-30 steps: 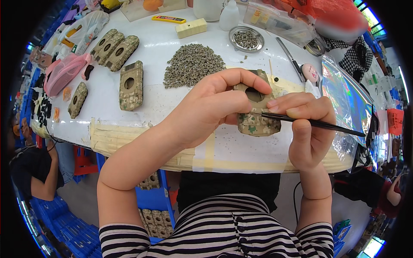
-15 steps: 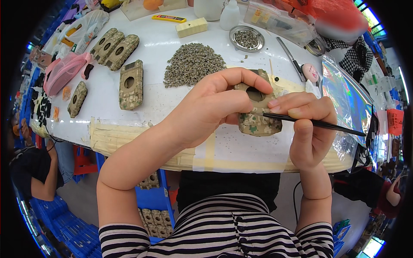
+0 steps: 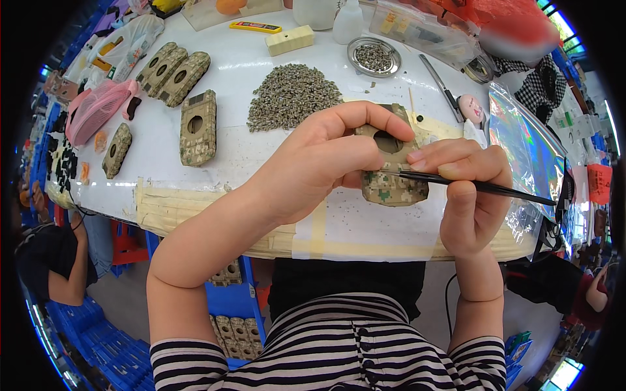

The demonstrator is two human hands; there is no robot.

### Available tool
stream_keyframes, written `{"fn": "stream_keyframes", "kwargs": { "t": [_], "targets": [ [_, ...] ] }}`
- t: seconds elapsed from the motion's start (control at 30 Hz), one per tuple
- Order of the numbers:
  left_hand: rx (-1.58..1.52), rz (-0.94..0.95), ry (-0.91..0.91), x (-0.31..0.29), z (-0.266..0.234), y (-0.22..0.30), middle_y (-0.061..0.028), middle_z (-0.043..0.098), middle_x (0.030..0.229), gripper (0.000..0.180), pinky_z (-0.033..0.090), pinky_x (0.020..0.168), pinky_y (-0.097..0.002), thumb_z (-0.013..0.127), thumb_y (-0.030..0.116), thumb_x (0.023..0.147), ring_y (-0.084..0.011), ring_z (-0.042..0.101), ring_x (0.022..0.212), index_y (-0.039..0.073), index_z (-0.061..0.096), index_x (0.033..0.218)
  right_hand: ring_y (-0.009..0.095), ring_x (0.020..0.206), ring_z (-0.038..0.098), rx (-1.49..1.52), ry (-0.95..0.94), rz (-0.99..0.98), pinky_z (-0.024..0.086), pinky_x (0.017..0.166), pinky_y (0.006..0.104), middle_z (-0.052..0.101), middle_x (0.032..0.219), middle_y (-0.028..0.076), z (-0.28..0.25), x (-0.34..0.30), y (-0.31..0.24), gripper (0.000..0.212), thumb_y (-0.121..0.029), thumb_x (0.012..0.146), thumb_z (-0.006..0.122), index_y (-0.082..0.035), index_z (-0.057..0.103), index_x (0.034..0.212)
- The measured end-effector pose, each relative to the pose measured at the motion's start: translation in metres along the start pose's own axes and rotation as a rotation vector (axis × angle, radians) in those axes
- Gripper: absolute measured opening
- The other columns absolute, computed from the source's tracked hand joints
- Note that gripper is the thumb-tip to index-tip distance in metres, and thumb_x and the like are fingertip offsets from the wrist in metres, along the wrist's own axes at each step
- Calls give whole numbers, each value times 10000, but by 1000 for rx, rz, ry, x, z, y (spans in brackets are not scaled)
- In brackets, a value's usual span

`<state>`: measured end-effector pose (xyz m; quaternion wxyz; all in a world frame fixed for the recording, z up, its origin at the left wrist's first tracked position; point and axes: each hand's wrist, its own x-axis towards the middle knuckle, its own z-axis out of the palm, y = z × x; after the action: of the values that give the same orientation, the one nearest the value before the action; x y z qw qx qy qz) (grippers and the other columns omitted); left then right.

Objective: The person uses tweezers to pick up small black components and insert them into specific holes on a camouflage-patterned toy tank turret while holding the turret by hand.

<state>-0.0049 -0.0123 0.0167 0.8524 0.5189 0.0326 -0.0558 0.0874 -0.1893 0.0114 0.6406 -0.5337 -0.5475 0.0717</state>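
My left hand (image 3: pixel 326 153) curls round a camouflage-patterned casing (image 3: pixel 394 190) with a round opening, its thumb and forefinger gripping the casing's left side and upper part. Pinched in my right hand (image 3: pixel 475 192) are dark tweezers (image 3: pixel 521 195), whose tips lie on the casing just below the opening, beside my left thumb. Whether the tips hold anything is too small to tell. Beyond my left hand spreads a heap of small metallic pieces (image 3: pixel 290 98). Another camouflage casing (image 3: pixel 198 130) lies to the left of the heap.
A round metal dish (image 3: pixel 373 58) holds more small pieces. Farther left lie several casings (image 3: pixel 182 79) and a pink mesh pouch (image 3: pixel 101 111). A cream block (image 3: pixel 290 41) and a white bottle (image 3: pixel 349 25) stand at the back. Shiny plastic film (image 3: pixel 521 137) covers the right side.
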Motion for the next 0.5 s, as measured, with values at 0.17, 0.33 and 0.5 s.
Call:
{"fn": "stream_keyframes", "kwargs": {
  "t": [0.17, 0.33, 0.5],
  "targets": [
    [-13, 5, 4, -1, 0, 0, -78, 582, 1052, 387, 466, 845, -258, 483, 64, 750, -125, 575, 965, -10, 514, 1129, 238, 892, 603, -6, -5, -5, 485, 804, 340, 601, 927, 181, 0, 0, 0, 147, -109, 900, 549, 0, 464, 949],
    [-7, -7, 12, -1, 1, 1, -77, 588, 1044, 387, 467, 844, -258, 481, 61, 748, -126, 578, 962, -10, 516, 1126, 238, 893, 602, -12, -2, -3, 484, 806, 339, 601, 928, 182, 0, 1, -1, 149, -111, 901, 548, 0, 461, 950],
    [-14, 1, 15, -1, 1, 0, -77, 589, 1045, 384, 467, 843, -258, 478, 61, 747, -124, 579, 960, -10, 519, 1123, 235, 895, 601, -12, -4, -1, 483, 810, 340, 601, 930, 181, 1, 1, 0, 156, -119, 902, 550, 0, 460, 948]
  ]
}}
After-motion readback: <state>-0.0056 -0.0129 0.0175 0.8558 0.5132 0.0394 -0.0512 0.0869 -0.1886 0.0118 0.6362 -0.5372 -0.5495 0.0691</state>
